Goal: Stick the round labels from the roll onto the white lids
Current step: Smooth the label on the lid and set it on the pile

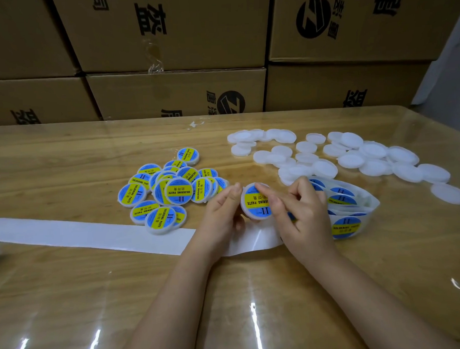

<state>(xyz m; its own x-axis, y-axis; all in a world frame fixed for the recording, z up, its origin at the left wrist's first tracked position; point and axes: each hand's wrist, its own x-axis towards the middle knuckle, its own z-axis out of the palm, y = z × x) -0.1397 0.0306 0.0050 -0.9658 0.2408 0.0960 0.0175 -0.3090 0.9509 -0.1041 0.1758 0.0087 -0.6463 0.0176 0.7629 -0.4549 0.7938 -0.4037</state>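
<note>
Where the forearms come up from the bottom of the frame over the glossy table (71,297), both hands meet at centre on one lid (256,203), lifted and tilted toward the camera. Left hand (222,211): fingers curled round the lid's left edge, clamped on it. Right hand (300,213): thumb and forefinger closed on the lid's right side, lying across the label (253,199) on its face; reads as smoothing down. Under the wrists, a spent backing strip (82,235) runs off to the left edge. Label roll (347,209) sits just right of the right hand, loosely uncoiled. Labelled lids (167,192) heaped left of centre; bare white lids (353,157) scattered at upper right. Cartons (176,92) stacked behind. Risks, as judged: uneven pressure could trap a bubble or leave an edge lifted; a label seated off-centre would crease if peeled back; the slack roll could catch the right wrist and stick to itself; a finished lid dropped rightward could get lost among the bare ones.
</note>
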